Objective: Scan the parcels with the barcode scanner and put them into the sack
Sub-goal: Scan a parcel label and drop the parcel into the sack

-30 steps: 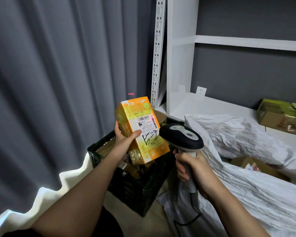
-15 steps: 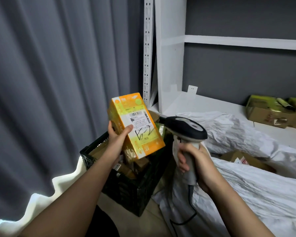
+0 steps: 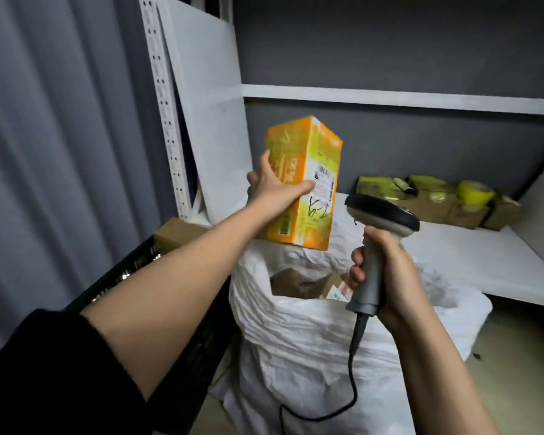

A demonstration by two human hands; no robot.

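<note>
My left hand (image 3: 272,185) grips an orange and yellow box parcel (image 3: 308,171) with a white barcode label, holding it upright in the air above the open mouth of the white woven sack (image 3: 311,334). My right hand (image 3: 387,271) holds the grey handle of the barcode scanner (image 3: 380,221), whose black head sits just right of the box. Brown parcels lie inside the sack's opening (image 3: 299,282).
A black plastic crate (image 3: 182,309) with more parcels stands to the left under my left arm. White shelving (image 3: 453,246) runs behind the sack; cardboard boxes and yellow tape (image 3: 440,199) sit on it. Grey curtains hang at the left. The scanner cable trails over the sack.
My left hand has carried the orange box from over the crate rightward to above the sack's mouth. The view has swung right, and the scanner stays in my right hand.
</note>
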